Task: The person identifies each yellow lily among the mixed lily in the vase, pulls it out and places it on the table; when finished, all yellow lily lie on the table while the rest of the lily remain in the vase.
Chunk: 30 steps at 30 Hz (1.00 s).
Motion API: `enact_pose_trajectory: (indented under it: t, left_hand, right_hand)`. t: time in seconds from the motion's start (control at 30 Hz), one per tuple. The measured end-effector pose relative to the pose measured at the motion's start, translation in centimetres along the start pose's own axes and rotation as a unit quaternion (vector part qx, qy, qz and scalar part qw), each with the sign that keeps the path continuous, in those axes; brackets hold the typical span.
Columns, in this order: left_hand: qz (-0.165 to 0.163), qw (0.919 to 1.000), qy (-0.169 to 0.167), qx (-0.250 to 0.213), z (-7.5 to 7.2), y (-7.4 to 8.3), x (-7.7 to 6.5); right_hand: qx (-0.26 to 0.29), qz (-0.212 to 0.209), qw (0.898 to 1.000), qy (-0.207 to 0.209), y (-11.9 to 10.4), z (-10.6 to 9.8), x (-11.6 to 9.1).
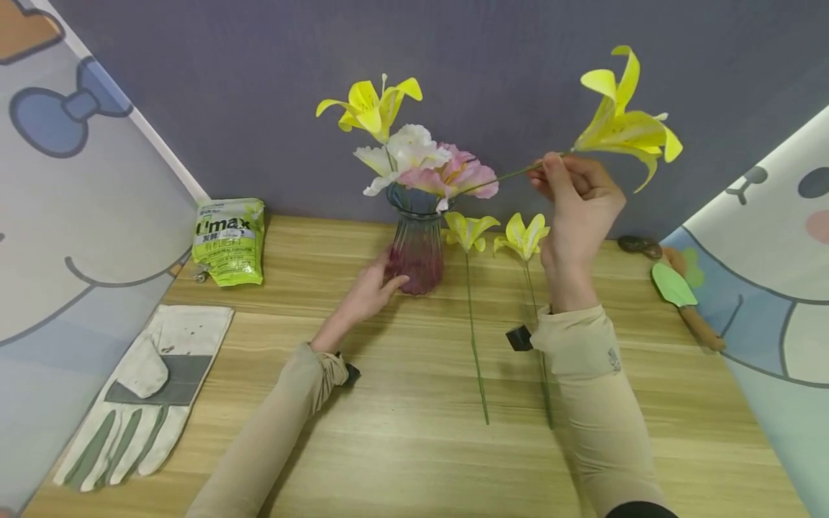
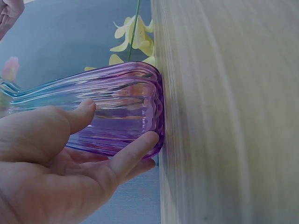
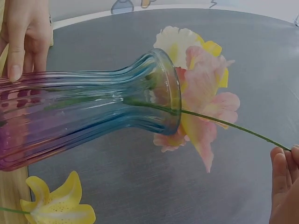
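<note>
A glass vase (image 1: 417, 252), blue at the neck and purple at the base, stands upright on the table. My left hand (image 1: 370, 291) holds its lower part, thumb on one side and fingers around the other, as the left wrist view shows of the vase (image 2: 117, 109). With fingertips and thumb, my right hand (image 1: 579, 208) pinches the stem of a yellow lily (image 1: 624, 129) just below the bloom. That slanted stem (image 3: 233, 125) passes through the vase mouth. Inside the vase stand a yellow lily (image 1: 372, 108), a white flower (image 1: 408, 151) and a pink flower (image 1: 456, 173).
Two more yellow lilies (image 1: 468, 230) (image 1: 523, 236) lie right of the vase, stems toward me. At left are a green fertilizer bag (image 1: 229, 244) and a work glove (image 1: 155, 388). A small trowel (image 1: 675, 286) lies at the right edge. A grey wall (image 1: 259, 108) rises behind.
</note>
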<state>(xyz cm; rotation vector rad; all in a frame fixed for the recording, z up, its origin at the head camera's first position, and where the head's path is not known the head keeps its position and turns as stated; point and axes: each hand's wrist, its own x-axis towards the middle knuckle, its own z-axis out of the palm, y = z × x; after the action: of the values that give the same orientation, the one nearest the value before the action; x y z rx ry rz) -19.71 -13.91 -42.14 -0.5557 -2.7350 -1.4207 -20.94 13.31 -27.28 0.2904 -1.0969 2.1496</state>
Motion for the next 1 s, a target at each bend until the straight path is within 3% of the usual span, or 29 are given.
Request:
enact_pose_trajectory:
  t: [0.33,0.6,1.0]
  left_hand:
    - [0.005,1.0,0.004,0.0,-0.2,-0.1,0.0]
    - [-0.006,1.0,-0.002,0.004,-0.2,-0.1,-0.3]
    - [-0.006,1.0,-0.004,0.004,0.1,0.0,-0.1]
  right_hand:
    - [0.02,-0.012,0.999,0.029,-0.6,-0.4,0.7]
    - [0.061,0.022,0.996,0.065,-1.2,-1.1,1.4]
    - [0.09,0.042,0.989,0.106,-1.7,-2.0,2.4]
